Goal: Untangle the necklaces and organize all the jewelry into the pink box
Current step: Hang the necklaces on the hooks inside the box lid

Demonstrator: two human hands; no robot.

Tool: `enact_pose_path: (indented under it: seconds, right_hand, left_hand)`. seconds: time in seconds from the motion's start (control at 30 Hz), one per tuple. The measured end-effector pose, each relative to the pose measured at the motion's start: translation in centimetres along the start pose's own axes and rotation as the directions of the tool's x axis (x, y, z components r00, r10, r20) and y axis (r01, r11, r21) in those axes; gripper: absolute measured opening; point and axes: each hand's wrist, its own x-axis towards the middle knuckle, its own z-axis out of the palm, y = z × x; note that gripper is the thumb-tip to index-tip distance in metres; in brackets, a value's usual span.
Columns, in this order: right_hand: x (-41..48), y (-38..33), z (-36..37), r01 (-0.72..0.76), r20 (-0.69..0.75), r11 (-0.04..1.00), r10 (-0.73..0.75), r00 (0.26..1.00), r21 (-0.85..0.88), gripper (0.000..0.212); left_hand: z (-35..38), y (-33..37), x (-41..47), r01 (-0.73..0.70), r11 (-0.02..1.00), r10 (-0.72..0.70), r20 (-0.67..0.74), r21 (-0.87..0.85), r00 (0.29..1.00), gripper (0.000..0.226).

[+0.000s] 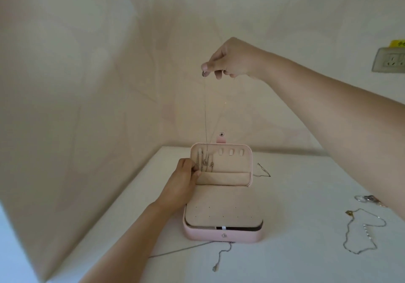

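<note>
Necklace (205, 111), a very thin chain, is pinched at its top between the thumb and forefinger of the right hand (230, 60). This hand is raised high above the box and its other fingers are curled in. The chain falls straight down to the upright lid (232, 166) of the pink box (201, 235). A fainter strand runs beside it, and I cannot make out where the lower end finishes.

The left hand (183, 179) grips the left edge of the lid, with its fingertips on the lining just beside the hung chains (205, 162). Whether it also pinches one of them is hard to tell.

The box stands open near the middle of the white counter (306, 195), its base toward the person. The far edge of the counter passes just behind the lid. The left edge runs slanting, close to the left forearm. On the right, a wide strip of bare counter lies between the box and a long chain (350, 213).

A grey chain (182, 249) comes out from under the front of the box, so part of it is hidden. A short chain (215, 268) lies near it. A small chain (264, 172) lies behind the box, right of the lid. Some rings (368, 199) are half covered by the right forearm. A socket (389, 61) is cut off by the right border. A beige cloth (87, 74) hangs behind everything.
</note>
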Motion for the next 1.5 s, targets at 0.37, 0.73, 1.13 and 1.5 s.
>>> enact_pose_path:
  seconds: [0.37, 0.73, 1.13, 1.5]
  right_hand:
    - [0.6, 3.5, 3.0, -0.056, 0.009, 0.997, 0.056, 0.998, 0.05, 0.018]
    - [-1.2, 5.9, 5.9, -0.019, 0.019, 0.989, 0.016, 1.0, 0.148, 0.011]
    - [-5.2, 8.8, 12.2, 0.1, -0.043, 0.995, -0.1, 0.994, 0.006, 0.005]
    - [-6.3, 10.7, 14.6, 0.348, -0.061, 0.837, -0.409, 0.91, -0.422, 0.014]
  left_hand:
    - [0.0, 0.1, 0.2, 0.012, 1.0, -0.012, 0.011, -0.014, 1.0, 0.007]
    - [0.1, -0.2, 0.2, 0.014, 1.0, -0.013, 0.03, -0.021, 0.999, 0.006]
    - [0.0, -0.2, 0.3, 0.003, 1.0, -0.003, 0.017, -0.031, 1.0, 0.006]
    - [0.0, -0.3, 0.3, -0.031, 0.999, 0.03, -0.026, -0.042, 0.999, 0.004]
